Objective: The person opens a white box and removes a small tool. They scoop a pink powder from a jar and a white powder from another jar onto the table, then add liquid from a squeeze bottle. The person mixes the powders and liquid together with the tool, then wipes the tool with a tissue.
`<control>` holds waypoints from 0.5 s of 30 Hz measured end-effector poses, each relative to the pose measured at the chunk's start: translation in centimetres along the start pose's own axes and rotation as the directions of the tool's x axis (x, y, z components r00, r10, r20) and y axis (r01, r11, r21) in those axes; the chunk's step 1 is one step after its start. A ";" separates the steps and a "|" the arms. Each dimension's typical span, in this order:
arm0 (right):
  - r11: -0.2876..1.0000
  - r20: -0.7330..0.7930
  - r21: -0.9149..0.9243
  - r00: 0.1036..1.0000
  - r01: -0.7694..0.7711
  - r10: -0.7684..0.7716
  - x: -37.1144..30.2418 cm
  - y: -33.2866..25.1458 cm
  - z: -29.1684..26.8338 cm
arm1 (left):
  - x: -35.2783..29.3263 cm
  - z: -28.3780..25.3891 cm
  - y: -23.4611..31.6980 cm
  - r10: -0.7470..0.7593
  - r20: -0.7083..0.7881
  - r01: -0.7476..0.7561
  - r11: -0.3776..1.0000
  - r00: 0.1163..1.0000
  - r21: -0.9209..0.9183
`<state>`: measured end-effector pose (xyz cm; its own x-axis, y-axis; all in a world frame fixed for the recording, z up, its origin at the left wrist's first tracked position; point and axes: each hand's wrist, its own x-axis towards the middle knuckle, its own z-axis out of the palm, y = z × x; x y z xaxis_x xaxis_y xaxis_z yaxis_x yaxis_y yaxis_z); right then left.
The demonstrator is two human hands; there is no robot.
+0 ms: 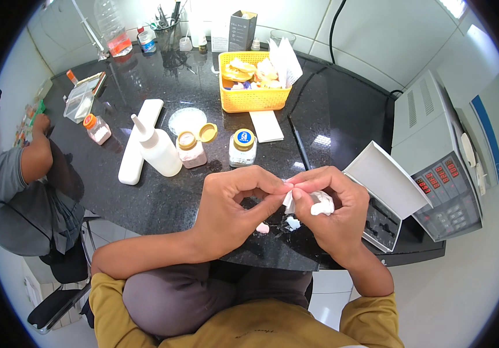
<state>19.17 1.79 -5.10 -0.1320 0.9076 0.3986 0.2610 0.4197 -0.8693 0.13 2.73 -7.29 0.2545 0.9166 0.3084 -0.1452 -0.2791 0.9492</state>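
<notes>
Above the near edge of the dark counter, my left hand [235,200] and my right hand [339,211] meet fingertip to fingertip. Between them is a crumpled white tissue [323,204], bunched mostly in the curled fingers of my right hand. Thumb and forefinger of my left hand pinch at its edge; anything small inside the pinch is hidden. Beneath the hands lie a small pink lump [263,228] and a pale bluish-white scrap [292,223]. Just beyond stand a gold-capped jar [242,148] and an open jar of pinkish powder [191,152].
A white squeeze bottle [161,153] stands by a long white case [140,142] at left. A yellow basket [255,103] and a black pen-like tool [299,145] are farther back. An open white box [385,180] sits beside a machine with red digits [441,174]. Another person [23,174] sits far left.
</notes>
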 end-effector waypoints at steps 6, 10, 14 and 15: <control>0.983 0.005 0.088 0.987 -0.162 0.162 -0.1 0.0 -0.5 | 0.2 -0.1 0.0 0.064 0.043 -0.068 0.993 0.997 0.100; 0.938 0.047 0.224 0.965 -0.263 0.259 0.4 0.4 -0.8 | 0.0 0.1 0.2 -0.057 0.031 0.058 0.998 0.998 -0.034; 0.929 0.017 0.245 0.960 -0.275 0.280 0.9 0.0 -1.1 | 0.1 -0.2 0.4 -0.153 0.055 0.159 0.979 0.987 -0.124; 0.929 -0.005 0.260 0.962 -0.262 0.273 0.9 0.1 -1.1 | 0.2 -0.2 0.3 -0.163 0.050 0.168 0.976 0.985 -0.139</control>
<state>20.10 2.65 -4.49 -0.0511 0.9877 0.1474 0.0285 0.1490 -0.9884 -0.08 2.84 -6.93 0.3220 0.9344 0.1524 -0.2316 -0.0783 0.9697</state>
